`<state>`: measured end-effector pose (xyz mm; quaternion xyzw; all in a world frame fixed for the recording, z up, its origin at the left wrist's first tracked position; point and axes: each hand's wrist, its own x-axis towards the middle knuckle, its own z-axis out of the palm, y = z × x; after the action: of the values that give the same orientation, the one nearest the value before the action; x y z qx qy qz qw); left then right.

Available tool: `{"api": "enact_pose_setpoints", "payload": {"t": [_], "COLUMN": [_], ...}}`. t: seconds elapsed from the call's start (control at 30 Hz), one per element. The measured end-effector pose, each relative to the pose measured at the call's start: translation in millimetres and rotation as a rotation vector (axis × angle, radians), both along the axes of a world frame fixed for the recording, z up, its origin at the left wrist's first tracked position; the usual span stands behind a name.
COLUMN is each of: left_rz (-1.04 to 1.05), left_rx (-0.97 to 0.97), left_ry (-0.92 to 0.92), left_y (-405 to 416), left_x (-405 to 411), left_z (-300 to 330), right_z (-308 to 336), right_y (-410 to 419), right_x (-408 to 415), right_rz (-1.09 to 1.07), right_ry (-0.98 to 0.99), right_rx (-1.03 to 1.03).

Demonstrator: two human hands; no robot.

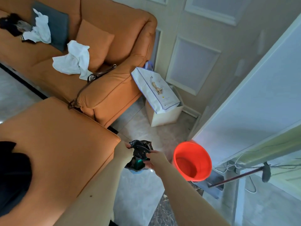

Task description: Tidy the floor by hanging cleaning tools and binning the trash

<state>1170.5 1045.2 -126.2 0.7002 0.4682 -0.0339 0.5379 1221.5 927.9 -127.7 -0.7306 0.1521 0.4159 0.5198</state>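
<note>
both hands, left hand (126,146) and right hand (154,159), pinch crinkled glossy black bag (140,150) beside round red bucket (192,160).

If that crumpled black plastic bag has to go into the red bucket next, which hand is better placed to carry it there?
Probably the right hand. It already pinches the crumpled black plastic bag on the side facing the round red plastic bucket, which stands to the right. The left hand grips the bag's far edge beside the orange sofa and would have to cross over.
</note>
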Motion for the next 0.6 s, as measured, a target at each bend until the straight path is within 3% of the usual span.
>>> {"api": "enact_pose_setpoints", "payload": {"t": [0.4, 0.6], "left_rz": [-0.08, -0.11], "left_rx": [0.033, 0.003], "left_ry": [0.161, 0.135], "left_y": [37.2, 60.3], "left_x": [63.4, 91.7], "left_z": [-33.6, -46.4], "right_z": [-20.0, -25.0], "right_y": [39.6, 53.0], "right_x": [63.6, 90.3], "right_rz": [0.065, 0.079], "right_ry": [0.058, 0.014], "right_rx": [-0.004, -0.011]}}
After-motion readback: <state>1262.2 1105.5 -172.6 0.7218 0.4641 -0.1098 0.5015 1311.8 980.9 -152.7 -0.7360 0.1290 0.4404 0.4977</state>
